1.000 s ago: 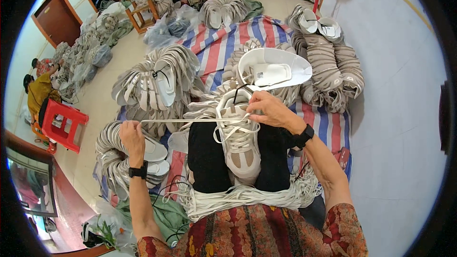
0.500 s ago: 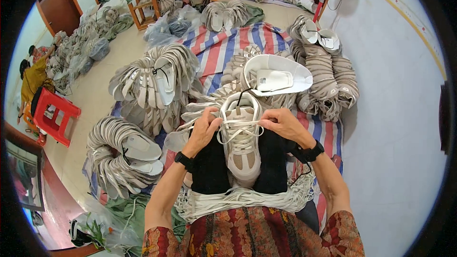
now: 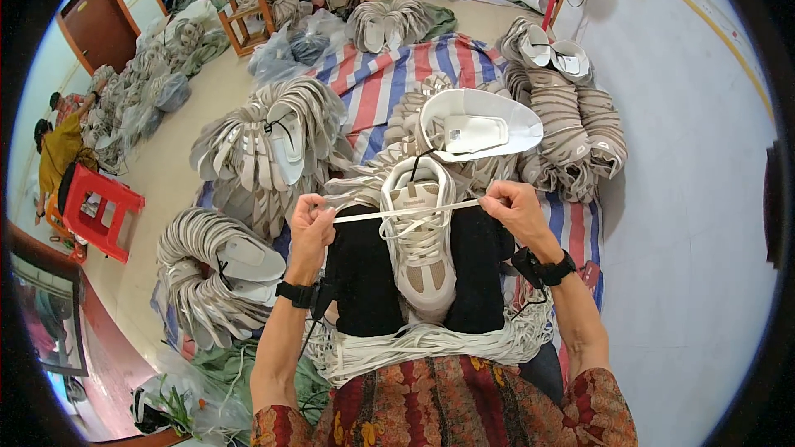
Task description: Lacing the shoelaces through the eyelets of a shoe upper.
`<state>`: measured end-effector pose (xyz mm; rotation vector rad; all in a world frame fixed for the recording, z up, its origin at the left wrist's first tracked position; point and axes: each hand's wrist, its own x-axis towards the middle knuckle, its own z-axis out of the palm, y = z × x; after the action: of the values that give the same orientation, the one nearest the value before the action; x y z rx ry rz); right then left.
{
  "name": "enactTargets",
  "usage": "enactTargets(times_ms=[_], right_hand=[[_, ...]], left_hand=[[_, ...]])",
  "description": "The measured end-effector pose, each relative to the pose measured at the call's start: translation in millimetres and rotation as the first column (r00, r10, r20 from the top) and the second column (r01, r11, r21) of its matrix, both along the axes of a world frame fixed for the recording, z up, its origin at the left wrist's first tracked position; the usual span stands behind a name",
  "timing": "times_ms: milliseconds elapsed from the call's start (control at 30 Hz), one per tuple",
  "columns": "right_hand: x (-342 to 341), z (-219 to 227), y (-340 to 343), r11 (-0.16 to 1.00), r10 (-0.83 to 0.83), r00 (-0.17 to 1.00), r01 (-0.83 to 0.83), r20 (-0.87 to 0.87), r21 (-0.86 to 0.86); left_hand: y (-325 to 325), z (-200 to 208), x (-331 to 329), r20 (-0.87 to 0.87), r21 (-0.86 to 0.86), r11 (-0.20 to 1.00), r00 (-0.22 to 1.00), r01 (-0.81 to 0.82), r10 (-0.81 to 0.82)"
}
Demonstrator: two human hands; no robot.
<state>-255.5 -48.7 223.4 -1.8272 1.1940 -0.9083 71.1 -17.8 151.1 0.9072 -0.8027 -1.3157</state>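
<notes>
A beige and white laced shoe upper [image 3: 425,269] lies between my black-clad legs, its toe toward me. Across its tongue a cream shoelace [image 3: 393,213] is stretched nearly straight from hand to hand. My left hand [image 3: 311,230] is closed on one end, left of the shoe upper. My right hand [image 3: 515,209] pinches the other end, to the right and slightly higher. Lower lace rows are threaded through the eyelets. Over my lap lies a thick bundle of loose cream laces [image 3: 431,352]. Just beyond the shoe upper rests a white-lined upper [image 3: 522,120], tied by a black cord to others.
Bundled shoe uppers stand left [image 3: 219,265] and right [image 3: 571,128] on a striped tarp [image 3: 373,91]. A red plastic stool [image 3: 101,209] and a person in yellow [image 3: 62,149] are at the far left. A pale wall [image 3: 679,223] runs along the right.
My hands have moved apart, the left one leftward and the right one rightward. The lace between them, looped over the shoe upper before, is now pulled taut.
</notes>
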Motion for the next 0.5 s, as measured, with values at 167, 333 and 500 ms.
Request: enactTargets(times_ms=[167,333,500], right_hand=[[-14,-2,1,0.997,-0.074,0.996,0.076,0.048,-0.035],[-27,11,2,0.997,-0.066,0.998,0.066,0.0,-0.033],[-49,33,2,1.0,0.022,0.982,-0.023,-0.185,-0.004]], left_hand=[[9,0,11,0.285,0.125,0.991,0.955,0.051,-0.085],[27,-12,39,0.423,0.174,0.982,0.894,0.079,-0.147],[59,-14,80,0.649,0.213,0.977,0.744,0.019,-0.156]])
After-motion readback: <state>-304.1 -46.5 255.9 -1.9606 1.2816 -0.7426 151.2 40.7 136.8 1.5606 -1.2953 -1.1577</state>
